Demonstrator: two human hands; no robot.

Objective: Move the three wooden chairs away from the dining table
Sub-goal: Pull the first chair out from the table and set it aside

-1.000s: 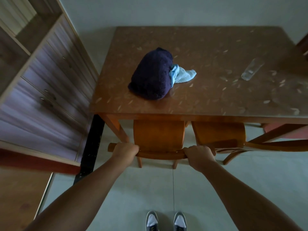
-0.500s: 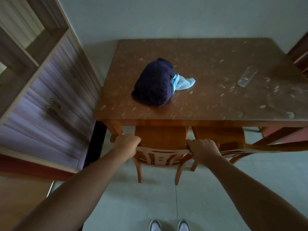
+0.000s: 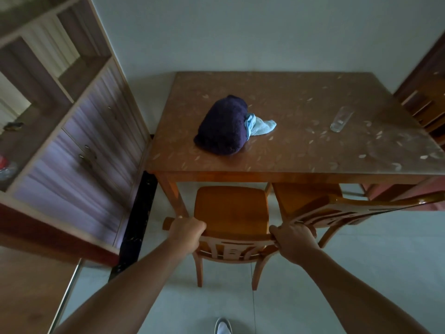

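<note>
Sliding back since the earlier frame, chair (image 3: 231, 208) is coming out from under the table (image 3: 289, 150). I'm seeing left hand (image 3: 186, 231) and right hand (image 3: 292, 239) clenching its top rail. Second chair (image 3: 337, 213) waiting alongside; third one not confirmed.

A chair (image 3: 231, 208) sits before the table (image 3: 289, 162), another chair (image 3: 337, 208) to its right.
</note>
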